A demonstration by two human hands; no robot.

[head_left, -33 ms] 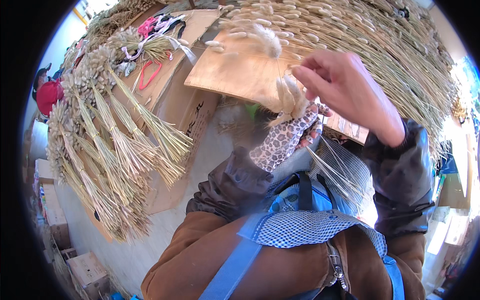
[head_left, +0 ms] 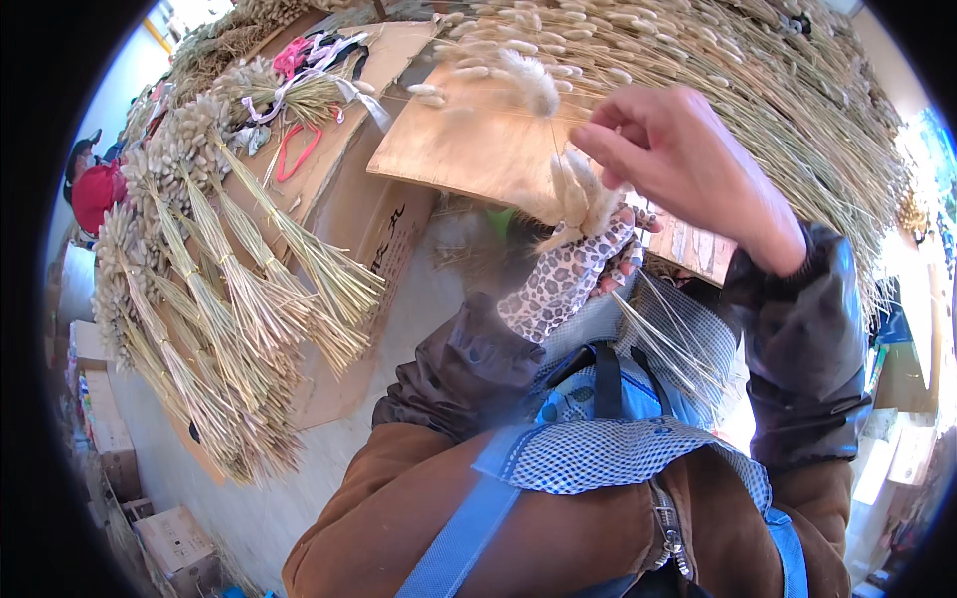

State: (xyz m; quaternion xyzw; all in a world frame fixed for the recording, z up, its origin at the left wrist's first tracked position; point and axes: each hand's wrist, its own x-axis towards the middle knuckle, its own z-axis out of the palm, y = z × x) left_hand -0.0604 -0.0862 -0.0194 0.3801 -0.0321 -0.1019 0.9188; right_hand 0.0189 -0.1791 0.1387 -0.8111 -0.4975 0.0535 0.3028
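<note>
My left hand (head_left: 613,249), in a leopard-print fingerless glove, is closed around a small bunch of dried bunny-tail grass (head_left: 573,194). Fluffy heads rise above its fist, and the thin pale stems (head_left: 668,344) come out below over my lap. One fluffy head (head_left: 533,82) stands higher than the others on a slender stem. Bare and just above the bunch, my right hand (head_left: 678,149) has thumb and forefinger pressed together close to that stem. Whatever lies between those fingertips is too small to make out.
A wooden board (head_left: 469,140) lies beyond my hands, beside a thick spread of loose grass stalks (head_left: 758,120). Tied grass bundles (head_left: 219,259) rest at left on a cardboard box (head_left: 374,249) with a red elastic loop (head_left: 298,151). Another person (head_left: 95,189) is far left.
My right hand has shifted slightly left, bringing its fingertips nearer the tall slender stem. The left hand keeps its hold on the bunch.
</note>
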